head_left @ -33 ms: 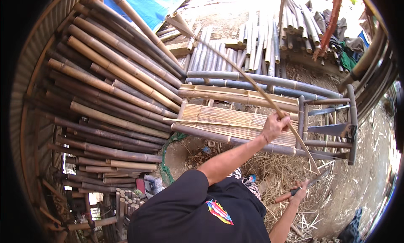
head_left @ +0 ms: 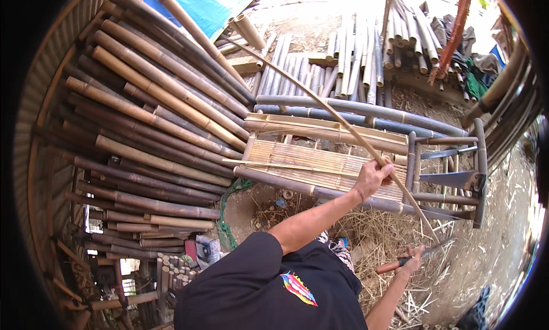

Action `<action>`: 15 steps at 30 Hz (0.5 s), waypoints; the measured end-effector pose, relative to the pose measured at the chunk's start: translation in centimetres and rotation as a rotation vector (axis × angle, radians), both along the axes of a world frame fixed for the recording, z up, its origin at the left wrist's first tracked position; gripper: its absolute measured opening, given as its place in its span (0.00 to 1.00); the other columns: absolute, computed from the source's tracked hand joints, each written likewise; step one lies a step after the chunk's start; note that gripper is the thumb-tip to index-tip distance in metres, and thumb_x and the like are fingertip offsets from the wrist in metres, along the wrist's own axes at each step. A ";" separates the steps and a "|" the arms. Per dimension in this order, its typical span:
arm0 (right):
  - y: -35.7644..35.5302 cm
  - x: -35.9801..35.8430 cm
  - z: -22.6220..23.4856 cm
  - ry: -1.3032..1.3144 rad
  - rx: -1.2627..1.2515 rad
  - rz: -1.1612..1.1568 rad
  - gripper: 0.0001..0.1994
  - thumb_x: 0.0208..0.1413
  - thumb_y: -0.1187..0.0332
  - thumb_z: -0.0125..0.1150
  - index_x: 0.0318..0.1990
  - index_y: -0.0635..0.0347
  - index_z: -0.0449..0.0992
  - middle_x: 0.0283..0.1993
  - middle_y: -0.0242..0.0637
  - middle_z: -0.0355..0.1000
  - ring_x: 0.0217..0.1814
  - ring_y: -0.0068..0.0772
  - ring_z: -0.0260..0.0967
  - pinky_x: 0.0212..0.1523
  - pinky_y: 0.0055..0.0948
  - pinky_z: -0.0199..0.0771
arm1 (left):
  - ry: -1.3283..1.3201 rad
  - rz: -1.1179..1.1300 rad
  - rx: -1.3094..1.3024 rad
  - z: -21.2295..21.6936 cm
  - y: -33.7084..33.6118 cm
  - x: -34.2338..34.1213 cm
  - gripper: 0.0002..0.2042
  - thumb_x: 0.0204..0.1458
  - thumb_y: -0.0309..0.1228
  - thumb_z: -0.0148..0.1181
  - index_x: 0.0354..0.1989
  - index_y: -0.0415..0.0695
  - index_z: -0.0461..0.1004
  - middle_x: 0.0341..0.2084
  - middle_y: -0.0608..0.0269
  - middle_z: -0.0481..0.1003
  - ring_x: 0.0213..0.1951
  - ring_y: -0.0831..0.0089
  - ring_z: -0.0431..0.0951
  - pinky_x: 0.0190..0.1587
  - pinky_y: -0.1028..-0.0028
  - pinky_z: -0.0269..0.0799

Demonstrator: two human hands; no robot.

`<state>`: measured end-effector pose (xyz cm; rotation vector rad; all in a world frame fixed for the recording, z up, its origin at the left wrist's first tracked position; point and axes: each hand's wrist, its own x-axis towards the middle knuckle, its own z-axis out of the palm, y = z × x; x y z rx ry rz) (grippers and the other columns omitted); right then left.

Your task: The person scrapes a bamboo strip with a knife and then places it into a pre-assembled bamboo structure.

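Observation:
My left hand (head_left: pixel 376 178) is closed around a long, narrow bamboo strip (head_left: pixel 320 103), which runs slantwise from the far left down to the lower right. In my right hand (head_left: pixel 410 260) is a knife (head_left: pixel 389 267) with a wooden handle, its dark blade pointing right. The strip's near end meets or nearly meets the blade; contact is hard to make out. Below my left hand lies a bamboo frame (head_left: pixel 331 196) holding a bed of thin bamboo slats (head_left: pixel 309 158), with one loose strip resting across them.
A handsaw (head_left: pixel 449 178) rests on the frame's right end. Stacked bamboo poles (head_left: pixel 166 121) fill the left side, and cut lengths (head_left: pixel 351 56) lie at the far side. Shavings (head_left: pixel 372 233) litter the ground around my feet. A blue tarp (head_left: pixel 200 7) hangs at the far left.
My right hand and the knife have shifted slightly right and away from me. The strip's near end has moved a little right and nearer me; my left hand still grips it.

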<state>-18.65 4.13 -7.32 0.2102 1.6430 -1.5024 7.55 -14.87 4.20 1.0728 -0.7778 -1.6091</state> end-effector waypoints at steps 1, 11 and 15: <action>-1.2 -0.5 1.6 0.094 0.018 -0.015 0.18 0.55 0.51 0.63 0.39 0.56 0.69 0.29 0.38 0.74 0.14 0.17 0.60 0.13 0.17 0.62 | 0.047 0.037 0.015 -0.7 0.2 0.6 0.09 0.57 0.29 0.57 0.43 0.38 0.73 0.32 0.56 0.78 0.34 0.69 0.81 0.38 0.74 0.82; -12.7 -0.6 7.3 0.098 -0.130 0.191 0.23 0.60 0.58 0.58 0.58 0.58 0.63 0.46 0.43 0.73 0.18 0.14 0.60 0.16 0.16 0.66 | -0.881 -0.204 -0.376 -3.2 -13.4 8.8 0.13 0.59 0.40 0.51 0.30 0.44 0.74 0.29 0.61 0.71 0.33 0.68 0.71 0.38 0.67 0.67; -19.4 4.7 8.7 -0.132 -0.406 0.312 0.28 0.64 0.59 0.49 0.68 0.58 0.53 0.65 0.53 0.59 0.22 0.13 0.61 0.22 0.17 0.71 | -1.124 -0.531 -0.428 -5.9 -15.6 11.9 0.21 0.52 0.54 0.54 0.24 0.46 0.74 0.26 0.57 0.73 0.34 0.59 0.75 0.39 0.60 0.68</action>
